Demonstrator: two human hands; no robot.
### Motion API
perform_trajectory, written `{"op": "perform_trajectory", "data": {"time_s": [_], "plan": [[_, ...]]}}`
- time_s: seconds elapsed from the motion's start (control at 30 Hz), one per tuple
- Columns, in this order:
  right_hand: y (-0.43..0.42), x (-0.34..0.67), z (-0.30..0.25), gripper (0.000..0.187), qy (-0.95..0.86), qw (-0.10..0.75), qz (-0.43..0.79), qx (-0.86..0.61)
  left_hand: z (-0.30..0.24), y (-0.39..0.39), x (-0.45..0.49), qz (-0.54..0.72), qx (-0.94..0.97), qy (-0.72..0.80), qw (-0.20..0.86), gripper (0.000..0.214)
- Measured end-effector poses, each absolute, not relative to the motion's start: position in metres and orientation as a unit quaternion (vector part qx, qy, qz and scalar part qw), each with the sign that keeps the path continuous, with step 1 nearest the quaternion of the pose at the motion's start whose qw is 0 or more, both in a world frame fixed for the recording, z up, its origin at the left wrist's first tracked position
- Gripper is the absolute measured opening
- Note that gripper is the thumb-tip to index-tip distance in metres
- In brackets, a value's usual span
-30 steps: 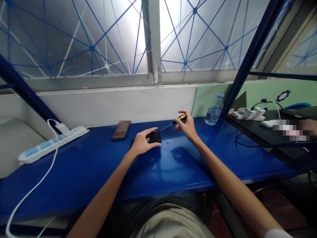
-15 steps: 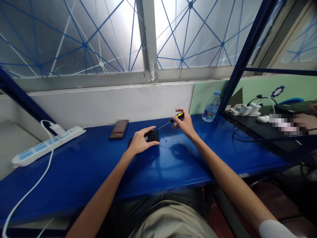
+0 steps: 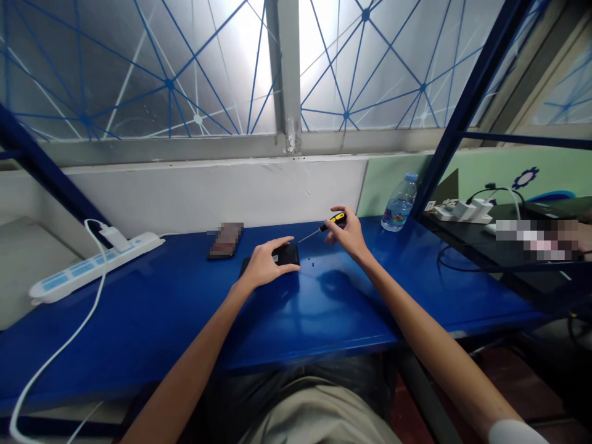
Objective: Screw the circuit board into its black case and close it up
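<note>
On our blue desk (image 3: 185, 327) lies a flat, black, boxy device (image 3: 287, 254), a pale patch showing on top; our left hand (image 3: 263, 265) spans it, fingers clamped on opposite edges. Our yellow-and-black screwdriver (image 3: 340, 217), slim-shafted, is pinched between our right hand's (image 3: 349, 234) fingers, tip at the device's corner. Tiny dark bits (image 3: 313, 265) lie just beside.
</note>
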State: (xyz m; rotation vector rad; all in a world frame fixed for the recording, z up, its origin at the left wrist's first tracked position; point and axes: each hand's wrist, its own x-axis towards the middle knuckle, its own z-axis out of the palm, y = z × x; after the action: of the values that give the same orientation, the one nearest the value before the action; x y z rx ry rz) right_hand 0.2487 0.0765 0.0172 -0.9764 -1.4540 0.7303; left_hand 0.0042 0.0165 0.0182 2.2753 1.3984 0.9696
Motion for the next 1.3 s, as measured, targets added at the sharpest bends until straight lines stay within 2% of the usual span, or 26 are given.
{"op": "perform_trajectory", "data": {"time_s": [0.43, 0.7, 0.93, 1.3], "plan": [[0.0692, 0.2499, 0.0235, 0.052, -0.621, 0.602, 0.282, -0.417, 0.0194, 0.0162, 0.0035, 0.348, 0.789, 0.483, 0.151, 0.070], [0.0755, 0.2501, 0.0200, 0.056, -0.611, 0.599, 0.359, -0.372, 0.0217, 0.0136, 0.0049, 0.354, 0.784, 0.485, 0.157, 0.069], [0.0707, 0.2491, 0.0215, 0.051, -0.627, 0.599, 0.306, -0.394, 0.0214, 0.0145, 0.0028, 0.357, 0.780, 0.491, 0.152, 0.068], [0.0758, 0.2495, 0.0176, 0.056, -0.630, 0.583, 0.309, -0.409, 0.0190, 0.0170, 0.0025, 0.346, 0.787, 0.490, 0.145, 0.069]]}}
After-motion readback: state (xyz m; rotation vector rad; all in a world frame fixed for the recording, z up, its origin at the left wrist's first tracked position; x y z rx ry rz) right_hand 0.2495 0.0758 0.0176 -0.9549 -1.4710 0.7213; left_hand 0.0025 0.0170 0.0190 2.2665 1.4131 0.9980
